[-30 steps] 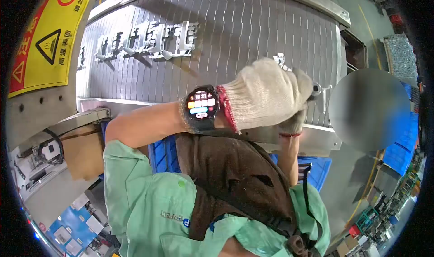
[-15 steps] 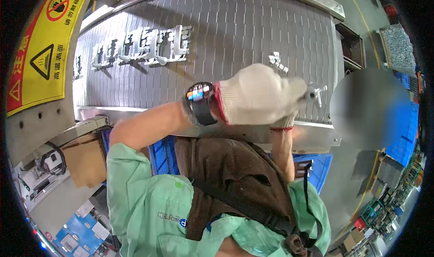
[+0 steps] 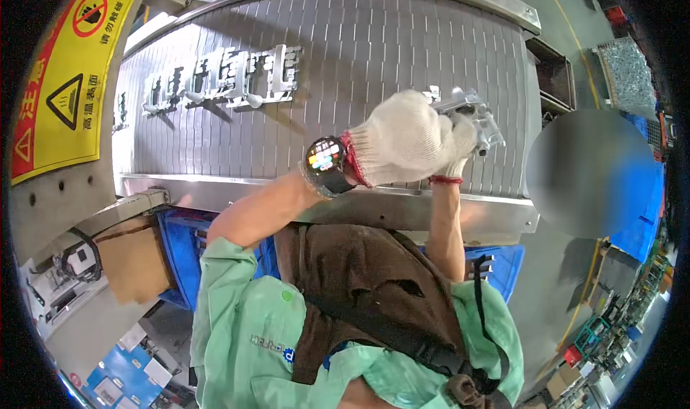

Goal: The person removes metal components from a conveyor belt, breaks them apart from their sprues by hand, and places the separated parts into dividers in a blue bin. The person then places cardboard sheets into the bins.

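We wear one head camera | we face forward and down | our apron (image 3: 352, 265) near, conveyor (image 3: 345, 85) far

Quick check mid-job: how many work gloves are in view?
2: the left glove, just past the wristwatch, and the right glove, partly hidden behind it, beside the shiny metal part.

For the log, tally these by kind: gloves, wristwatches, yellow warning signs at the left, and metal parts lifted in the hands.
Gloves: 2 (left glove, right glove)
Wristwatch: 1
Yellow warning sign: 1
Metal part in the hands: 1
Total: 5
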Action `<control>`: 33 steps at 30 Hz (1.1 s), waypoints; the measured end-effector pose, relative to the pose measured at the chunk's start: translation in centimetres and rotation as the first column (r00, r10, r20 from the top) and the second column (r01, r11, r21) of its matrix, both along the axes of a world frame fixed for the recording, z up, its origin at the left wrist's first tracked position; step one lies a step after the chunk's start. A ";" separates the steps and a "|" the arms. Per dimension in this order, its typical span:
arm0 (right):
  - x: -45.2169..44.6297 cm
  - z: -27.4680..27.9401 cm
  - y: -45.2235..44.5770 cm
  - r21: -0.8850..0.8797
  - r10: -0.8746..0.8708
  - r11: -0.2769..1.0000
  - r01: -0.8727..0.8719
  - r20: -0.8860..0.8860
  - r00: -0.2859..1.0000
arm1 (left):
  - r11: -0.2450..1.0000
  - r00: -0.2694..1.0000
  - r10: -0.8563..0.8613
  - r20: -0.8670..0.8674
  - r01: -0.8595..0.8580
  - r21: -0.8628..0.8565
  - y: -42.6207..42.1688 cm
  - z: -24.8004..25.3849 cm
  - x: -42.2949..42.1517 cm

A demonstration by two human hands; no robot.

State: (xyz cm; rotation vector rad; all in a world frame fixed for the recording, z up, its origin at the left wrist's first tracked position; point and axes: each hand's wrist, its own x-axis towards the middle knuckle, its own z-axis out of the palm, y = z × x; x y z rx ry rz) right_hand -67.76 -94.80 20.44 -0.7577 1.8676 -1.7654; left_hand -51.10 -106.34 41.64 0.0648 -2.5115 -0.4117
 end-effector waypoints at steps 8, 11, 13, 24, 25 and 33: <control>0.7 5.0 4.8 0.450 0.252 0.882 -0.143 -0.193 0.948 | 0.958 0.997 -0.071 0.025 0.075 -0.277 -1.6 4.1 1.0; 0.7 1.1 5.7 0.352 0.268 0.922 -0.164 -0.271 0.924 | 0.958 0.992 -0.125 -0.029 0.113 -0.262 -1.1 4.5 0.7; 1.5 0.0 5.3 0.237 0.243 0.953 -0.190 -0.222 0.944 | 0.950 0.994 -0.098 -0.045 0.080 -0.301 -1.0 4.6 0.7; 10.1 19.7 0.0 -0.053 -0.118 0.984 0.168 0.507 0.854 | 0.994 0.906 0.113 0.409 -0.099 -0.054 -8.3 1.3 0.4; 9.7 19.5 -0.1 -0.058 -0.102 0.984 0.167 0.584 0.805 | 0.972 0.925 0.122 0.361 -0.185 0.146 -7.9 1.2 0.6; 8.7 17.7 1.1 -0.140 0.035 0.989 0.040 0.496 0.868 | 0.829 0.775 0.266 0.574 -0.488 0.275 -8.3 -0.9 3.3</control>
